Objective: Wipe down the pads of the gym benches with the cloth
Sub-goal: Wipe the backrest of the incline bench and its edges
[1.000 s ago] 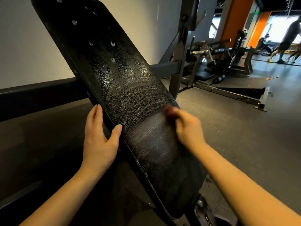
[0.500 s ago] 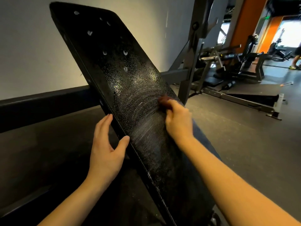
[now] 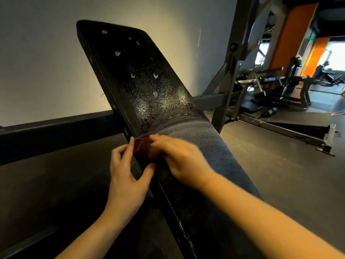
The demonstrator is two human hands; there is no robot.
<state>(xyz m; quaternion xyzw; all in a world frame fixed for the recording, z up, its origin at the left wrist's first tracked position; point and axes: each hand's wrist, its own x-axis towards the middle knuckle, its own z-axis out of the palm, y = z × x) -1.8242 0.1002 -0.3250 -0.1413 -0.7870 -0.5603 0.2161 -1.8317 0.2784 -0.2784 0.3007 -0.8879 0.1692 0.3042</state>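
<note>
I'm viewing thru the head cam. The cloth [image 3: 142, 146], a small dark-red wad, is sitting at the left edge of the inclined pad [image 3: 155, 94], abt mid-length. I'm judging the cloth soft, light and limp, prob damp. It's best taken bunched in the fingers, since a loose sheet would be sliding down the slope. The pad is looking stiff, w/ a grainy, wet, likely slick skin, and its side edge is the spot for steadying it. Drops [image 3: 117, 53] are beading on the upper half, and wipe streaks are showing just above the cloth.

The right hand [image 3: 183, 159] is lying over the cloth, pressing it to the pad. Fingers and thumb seem to be pinching it, tho blur is hiding the exact curl. The left hand [image 3: 127, 176] is clamping the pad's edge just beside the cloth, w/ thumb on the face and fingers curled at the side.
</note>
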